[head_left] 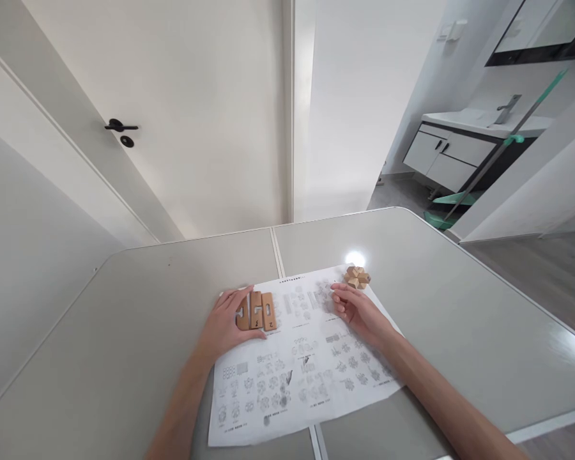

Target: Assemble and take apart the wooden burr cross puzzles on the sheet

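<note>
My left hand (227,322) curves around a row of flat wooden puzzle pieces (255,311), fingertips at their far edge and thumb along the near edge. Dark numbers and cut-out slots mark these pieces; the leftmost is partly covered by the hand. Beneath them lies a printed paper sheet (311,358) with rows of small diagrams. Over the sheet's right side, my right hand (359,313) has its fingers curled together, index finger foremost, with nothing visible in them. Just beyond that hand, an assembled wooden burr puzzle (357,277) sits by the sheet's far right corner.
A grey table (148,332) with a pale seam supports everything. Behind it stands a white door (196,96) with a black handle (121,126). At the far right are a sink cabinet (450,150) and a green-and-grey long-handled broom or dustpan (508,139).
</note>
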A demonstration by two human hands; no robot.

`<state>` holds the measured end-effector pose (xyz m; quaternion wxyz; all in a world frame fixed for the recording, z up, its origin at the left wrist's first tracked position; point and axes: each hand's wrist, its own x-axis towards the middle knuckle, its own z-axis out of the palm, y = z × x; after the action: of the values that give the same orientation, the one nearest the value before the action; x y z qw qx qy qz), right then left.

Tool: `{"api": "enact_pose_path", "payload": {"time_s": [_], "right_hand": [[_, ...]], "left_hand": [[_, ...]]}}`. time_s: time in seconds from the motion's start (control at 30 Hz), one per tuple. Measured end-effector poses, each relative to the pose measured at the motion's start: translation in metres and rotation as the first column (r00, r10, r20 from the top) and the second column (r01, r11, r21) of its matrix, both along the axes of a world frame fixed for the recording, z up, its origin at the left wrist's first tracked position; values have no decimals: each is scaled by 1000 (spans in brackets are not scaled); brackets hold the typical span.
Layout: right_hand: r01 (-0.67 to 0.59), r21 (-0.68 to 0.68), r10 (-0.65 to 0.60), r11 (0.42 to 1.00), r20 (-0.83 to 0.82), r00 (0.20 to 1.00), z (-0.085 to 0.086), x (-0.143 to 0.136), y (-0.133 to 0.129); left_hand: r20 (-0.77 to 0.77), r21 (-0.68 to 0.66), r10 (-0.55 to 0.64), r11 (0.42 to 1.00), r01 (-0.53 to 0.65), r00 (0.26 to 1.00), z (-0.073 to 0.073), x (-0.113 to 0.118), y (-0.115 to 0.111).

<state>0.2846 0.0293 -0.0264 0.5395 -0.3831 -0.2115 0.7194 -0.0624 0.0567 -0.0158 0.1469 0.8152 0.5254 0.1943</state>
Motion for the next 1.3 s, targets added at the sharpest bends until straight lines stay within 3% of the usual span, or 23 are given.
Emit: {"api": "enact_pose_path", "payload": {"time_s": [0.17,0.43,0.8,1.03,1.2,1.3], "right_hand": [[-6,8,5,1000,42,999,2,-1,-1],[-35,33,30,999,135,990,6,-4,-5],[-154,111,107,982,345,932,-3,-7,-7],[-191,149,102,970,464,880,0,-12,-10],[-270,210,111,940,559,822,3,-16,-15],[-327,222,136,918,599,789,3,-15,-17]], "left_hand": [[24,-56,-4,998,6,1000,-1,12,-4],[52,-16,-60,998,61,997,-8,28,-9],[4,-24,-116,993,116,993,-9,48,-11],[31,-48,-123,991,125,992,-9,57,-18],[44,-80,-175,981,178,984,-6,51,-17],[61,-144,-139,979,146,988,-4,38,-14]]}}
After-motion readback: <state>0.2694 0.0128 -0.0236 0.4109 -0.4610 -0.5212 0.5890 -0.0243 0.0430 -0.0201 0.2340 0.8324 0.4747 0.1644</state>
